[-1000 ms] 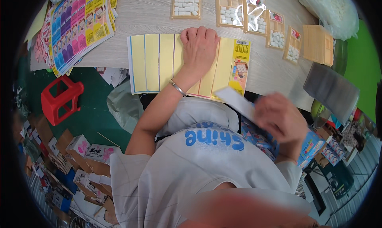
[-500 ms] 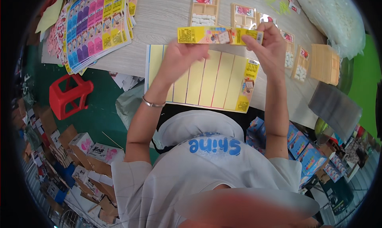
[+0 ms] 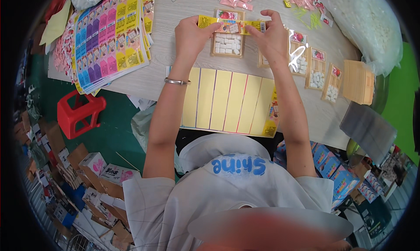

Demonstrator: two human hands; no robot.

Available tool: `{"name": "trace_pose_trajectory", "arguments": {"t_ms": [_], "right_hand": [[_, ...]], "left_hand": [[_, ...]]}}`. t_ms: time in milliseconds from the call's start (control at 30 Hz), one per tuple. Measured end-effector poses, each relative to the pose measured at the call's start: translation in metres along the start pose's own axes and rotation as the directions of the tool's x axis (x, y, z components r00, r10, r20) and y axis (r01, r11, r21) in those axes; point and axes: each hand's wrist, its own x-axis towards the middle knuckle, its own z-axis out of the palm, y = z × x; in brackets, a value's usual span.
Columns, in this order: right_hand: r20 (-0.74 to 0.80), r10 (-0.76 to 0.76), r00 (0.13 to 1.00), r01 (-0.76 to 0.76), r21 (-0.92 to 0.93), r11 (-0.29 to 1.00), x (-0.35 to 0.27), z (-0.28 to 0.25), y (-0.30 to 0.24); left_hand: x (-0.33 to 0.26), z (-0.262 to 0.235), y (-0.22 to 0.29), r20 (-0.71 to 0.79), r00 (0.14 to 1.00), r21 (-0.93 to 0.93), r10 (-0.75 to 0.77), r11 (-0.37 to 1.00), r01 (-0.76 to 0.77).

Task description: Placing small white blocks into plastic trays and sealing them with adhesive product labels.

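Wooden table [image 3: 175,19] — both hands stretch yellow label strip [image 3: 229,25] | tray [image 3: 226,43] beneath

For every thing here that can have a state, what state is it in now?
Yellow label strip: stretched flat between both hands, over a tray.
Left hand: pinching the strip's left end.
Right hand: pinching its right end.
Tray of white pieces: filled, under the strip.
Sticker sheet: mostly peeled, one printed strip left at the right edge.
Red stool: upright on the floor.

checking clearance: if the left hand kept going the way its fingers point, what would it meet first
Probably the right hand, which grips the other end of the yellow label strip that the left hand pinches; depth is unclear.
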Motion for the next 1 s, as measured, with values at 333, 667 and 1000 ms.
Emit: {"name": "trace_pose_trajectory", "arguments": {"t_ms": [333,667,1000], "right_hand": [[0.002,-0.106,0.994,0.105,-0.182,0.978,-0.001,0.009,-0.004],[0.014,-0.101,0.995,0.102,-0.130,0.986,-0.005,0.003,-0.002],[0.289,0.108,0.951,-0.303,0.801,0.517,-0.092,-0.057,-0.004]], "left_hand": [[0.003,0.013,0.001,0.014,1.000,0.188,0.011,0.982,-0.014],[-0.009,0.027,-0.002,0.015,1.000,-0.211,-0.022,0.977,0.025],[-0.099,0.005,0.038,0.246,0.969,-0.797,0.009,0.571,0.197]]}}
